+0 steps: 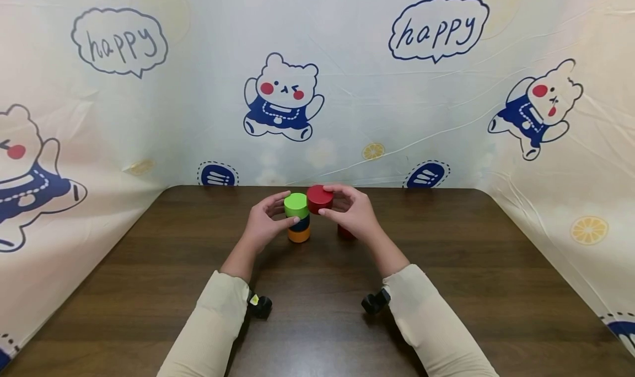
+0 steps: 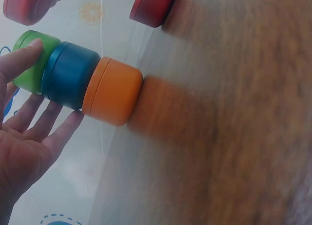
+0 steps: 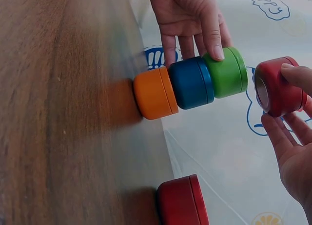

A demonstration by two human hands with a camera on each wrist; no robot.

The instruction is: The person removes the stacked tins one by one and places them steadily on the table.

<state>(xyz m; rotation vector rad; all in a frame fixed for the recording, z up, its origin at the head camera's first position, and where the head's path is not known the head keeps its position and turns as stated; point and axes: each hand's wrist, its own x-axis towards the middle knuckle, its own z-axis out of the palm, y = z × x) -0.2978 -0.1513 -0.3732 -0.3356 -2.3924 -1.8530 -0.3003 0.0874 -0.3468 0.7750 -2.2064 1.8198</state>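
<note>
A stack of three small round lidded tins stands on the table, with the orange tin at the bottom, the dark blue tin in the middle and the green tin on top. My left hand steadies the stack from the left, thumb on the green tin and fingers along the far side. Beside the green tin and slightly above it, my right hand holds a red tin between thumb and fingers, its underside facing the stack. A gap separates the two tins in the right wrist view.
Another red tin stands on the wooden table to the right of the stack, partly behind my right hand in the head view. A printed curtain rises behind the table's far edge and along both sides.
</note>
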